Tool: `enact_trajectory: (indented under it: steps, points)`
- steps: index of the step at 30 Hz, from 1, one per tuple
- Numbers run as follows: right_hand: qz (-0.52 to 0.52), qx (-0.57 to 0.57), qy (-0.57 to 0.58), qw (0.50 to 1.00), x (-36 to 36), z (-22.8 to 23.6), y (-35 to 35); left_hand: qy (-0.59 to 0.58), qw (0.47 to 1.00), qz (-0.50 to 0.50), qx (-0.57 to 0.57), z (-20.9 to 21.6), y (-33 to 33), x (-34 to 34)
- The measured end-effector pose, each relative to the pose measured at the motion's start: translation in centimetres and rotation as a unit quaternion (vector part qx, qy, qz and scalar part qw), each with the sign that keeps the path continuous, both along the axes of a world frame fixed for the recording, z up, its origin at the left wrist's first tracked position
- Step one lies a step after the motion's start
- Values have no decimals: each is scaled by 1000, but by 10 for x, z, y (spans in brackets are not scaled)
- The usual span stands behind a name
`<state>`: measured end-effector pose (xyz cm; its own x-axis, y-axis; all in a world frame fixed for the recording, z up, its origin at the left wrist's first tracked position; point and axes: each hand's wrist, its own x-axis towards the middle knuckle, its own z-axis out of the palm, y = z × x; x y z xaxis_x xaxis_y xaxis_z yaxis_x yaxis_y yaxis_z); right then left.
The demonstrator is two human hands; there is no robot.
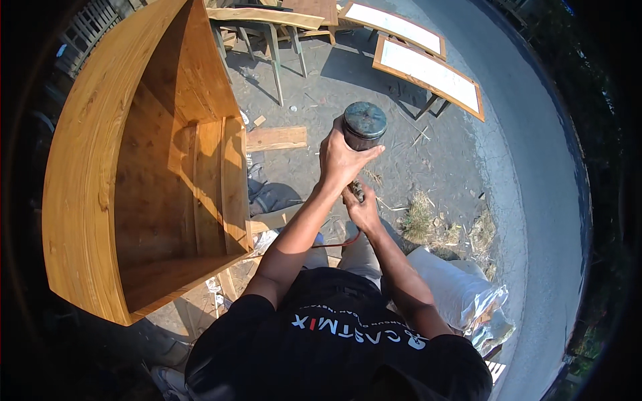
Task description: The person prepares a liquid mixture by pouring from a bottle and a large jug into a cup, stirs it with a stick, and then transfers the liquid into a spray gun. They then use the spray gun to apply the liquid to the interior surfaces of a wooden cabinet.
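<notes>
**Both hands on a spray gun, cup above, grip below**

The large open-fronted wooden cabinet [144, 174], varnished honey-brown and tipped so its inside faces up, fills the space to the left of the fingers, well apart from them. Beyond the fingers, on the dusty concrete ground [428, 154], lie two white panels in wooden frames [428, 70] and a loose short plank [276, 138]. To the right and nearer the body than the fingers sits a pale plastic sack [461, 291].

The spray gun cup [364, 125] is a dark, round jar with a worn bluish-green lid, seen almost end-on, its long axis running up toward the camera. The left hand [342, 160] is wrapped around its lower side, fingers closed on it, thumb reaching across under the lid. Directly below, touching it, the right hand [362, 210] is closed on what looks like the gun's dark grip; the body of the tool is mostly hidden by both hands. The left hand is the nearer one to the cup. A thin reddish hose [338, 243] trails from under the right hand toward the body.
</notes>
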<state>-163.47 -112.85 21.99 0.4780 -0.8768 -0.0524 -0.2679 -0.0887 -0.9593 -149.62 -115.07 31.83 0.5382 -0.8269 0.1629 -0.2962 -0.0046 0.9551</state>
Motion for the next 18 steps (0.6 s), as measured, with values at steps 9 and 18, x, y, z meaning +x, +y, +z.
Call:
enact_trajectory:
  steps: [9, 18]
  points:
    - [45, -77, 50, 995, -21, -3, -175, -119, 985, 88, -88, -85, -59, 10]
    - [66, -109, -16, 992, 40, -25, -324, 115, 943, -181, 254, -320, -74, -162]
